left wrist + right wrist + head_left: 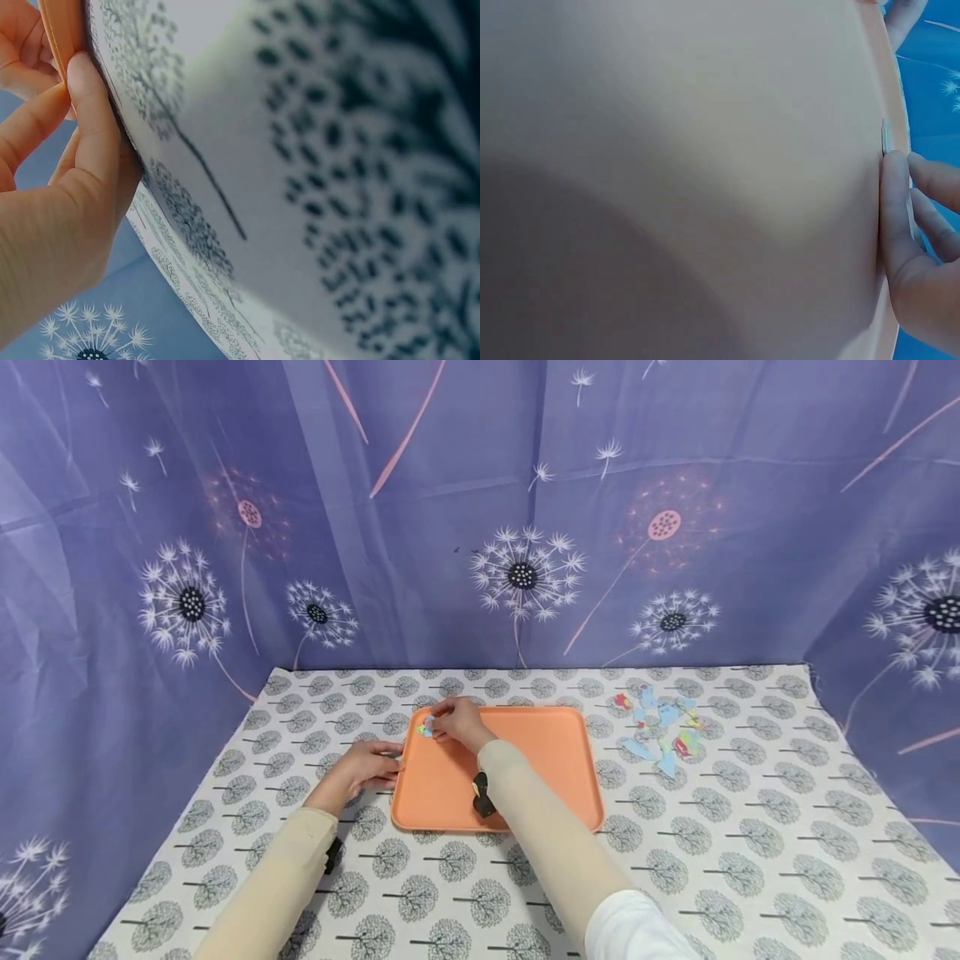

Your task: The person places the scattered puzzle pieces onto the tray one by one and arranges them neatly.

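Head: the right hand [459, 725] pinches a thin, multicoloured, paper-like piece [426, 727] inside the orange rectangular tray [540, 756], far-left corner — apparently placing it; loose colourful pieces [667, 714] lie rightward; left wrist: the left hand [71, 195] touches the tray, fingers relaxed; right wrist: fingertips meet the piece's edge — careful release seems called for.

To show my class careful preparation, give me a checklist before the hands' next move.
1. Tray flat on the patterned cloth: ok.
2. Left hand touching the tray's left rim: ok.
3. Right hand at a colourful piece in the tray's far-left corner: ok.
4. Firm grip on that piece: cannot tell.
5. Other pieces on the tray: not ok; they lie right of it, on the cloth.
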`<state>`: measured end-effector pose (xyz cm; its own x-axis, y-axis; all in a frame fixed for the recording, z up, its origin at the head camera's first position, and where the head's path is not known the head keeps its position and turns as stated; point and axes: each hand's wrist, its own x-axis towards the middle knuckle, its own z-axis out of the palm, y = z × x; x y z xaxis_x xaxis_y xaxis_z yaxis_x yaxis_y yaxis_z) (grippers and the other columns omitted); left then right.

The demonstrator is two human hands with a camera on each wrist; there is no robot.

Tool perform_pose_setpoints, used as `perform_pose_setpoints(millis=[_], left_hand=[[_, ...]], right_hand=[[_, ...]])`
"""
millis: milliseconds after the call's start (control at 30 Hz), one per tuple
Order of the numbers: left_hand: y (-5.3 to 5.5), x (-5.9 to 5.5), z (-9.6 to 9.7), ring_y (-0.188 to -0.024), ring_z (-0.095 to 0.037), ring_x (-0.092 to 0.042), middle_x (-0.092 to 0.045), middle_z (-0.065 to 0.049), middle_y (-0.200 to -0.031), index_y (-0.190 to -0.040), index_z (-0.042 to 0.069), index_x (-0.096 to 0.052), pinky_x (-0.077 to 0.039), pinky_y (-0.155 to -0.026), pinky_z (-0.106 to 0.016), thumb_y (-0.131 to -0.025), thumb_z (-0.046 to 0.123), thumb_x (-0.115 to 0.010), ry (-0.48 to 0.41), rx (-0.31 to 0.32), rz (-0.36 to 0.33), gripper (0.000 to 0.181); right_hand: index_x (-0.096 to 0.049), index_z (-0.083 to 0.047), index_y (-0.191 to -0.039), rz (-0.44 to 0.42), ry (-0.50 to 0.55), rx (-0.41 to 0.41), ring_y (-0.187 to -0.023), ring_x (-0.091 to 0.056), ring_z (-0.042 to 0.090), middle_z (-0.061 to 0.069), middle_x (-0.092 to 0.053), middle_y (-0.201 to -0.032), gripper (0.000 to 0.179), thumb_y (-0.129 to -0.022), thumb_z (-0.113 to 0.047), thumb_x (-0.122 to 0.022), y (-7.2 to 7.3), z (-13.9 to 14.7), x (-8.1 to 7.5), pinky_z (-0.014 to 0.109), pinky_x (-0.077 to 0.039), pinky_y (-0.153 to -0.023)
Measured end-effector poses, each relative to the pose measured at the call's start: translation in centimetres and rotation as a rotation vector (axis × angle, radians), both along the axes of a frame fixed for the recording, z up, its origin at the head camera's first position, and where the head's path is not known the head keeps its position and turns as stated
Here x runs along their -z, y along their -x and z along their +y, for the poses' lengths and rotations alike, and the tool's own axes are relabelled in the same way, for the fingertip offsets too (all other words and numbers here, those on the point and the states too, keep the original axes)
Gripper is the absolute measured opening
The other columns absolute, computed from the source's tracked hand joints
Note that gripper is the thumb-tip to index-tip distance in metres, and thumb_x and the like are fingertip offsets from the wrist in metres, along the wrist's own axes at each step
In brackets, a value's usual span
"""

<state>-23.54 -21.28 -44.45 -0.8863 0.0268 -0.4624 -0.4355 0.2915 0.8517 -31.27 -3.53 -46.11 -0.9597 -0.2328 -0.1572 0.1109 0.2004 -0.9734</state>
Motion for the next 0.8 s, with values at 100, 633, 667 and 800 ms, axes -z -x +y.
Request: perform_pose_setpoints(millis=[100,633,667,800], left_hand=[[0.1,0.1,0.0,-0.064,-0.016,-0.066,-0.068,-0.014,-0.083,-0.133,-0.003,-0.053,-0.062,-0.068,-0.029,-0.089,-0.003,-0.063,0.003,-0.006,-0.007,0.045],[0.0,0.0,0.0,-0.062,-0.015,-0.065,-0.067,-0.012,-0.078,-0.134,-0.004,-0.052,-0.062,-0.065,-0.028,-0.089,-0.003,-0.063,0.013,-0.004,0.002,0.046],[0.0,0.0,0.0,-0.063,-0.015,-0.065,-0.067,-0.012,-0.078,-0.134,-0.005,-0.051,-0.062,-0.066,-0.028,-0.089,-0.003,-0.063,0.011,-0.001,-0.001,0.046],[0.0,-0.1,0.1,-0.063,-0.015,-0.065,-0.067,-0.013,-0.079,-0.134,-0.005,-0.051,-0.062,-0.066,-0.028,-0.089,-0.003,-0.063,0.006,-0.005,-0.006,0.047]], right_hand=[[-0.065,0.008,-0.109,0.0,0.019,-0.008,-0.065,-0.069,0.025,0.021,-0.068,-0.087,0.022,-0.087,0.004,-0.066,0.0,0.4,-0.2,0.031,-0.062,-0.059],[-0.061,0.007,-0.121,0.053,0.043,-0.038,-0.092,-0.065,0.045,0.028,-0.066,-0.105,0.03,-0.092,0.001,-0.06,0.3,3.6,-3.0,0.048,-0.058,-0.082],[-0.06,0.009,-0.12,0.065,0.047,-0.039,-0.094,-0.064,0.046,0.03,-0.065,-0.105,0.03,-0.092,0.0,-0.06,0.4,3.9,-3.2,0.049,-0.058,-0.084],[-0.06,0.011,-0.119,0.106,0.056,-0.03,-0.096,-0.062,0.047,0.033,-0.063,-0.108,0.029,-0.093,0.0,-0.059,0.5,5.2,-3.9,0.051,-0.055,-0.087]])
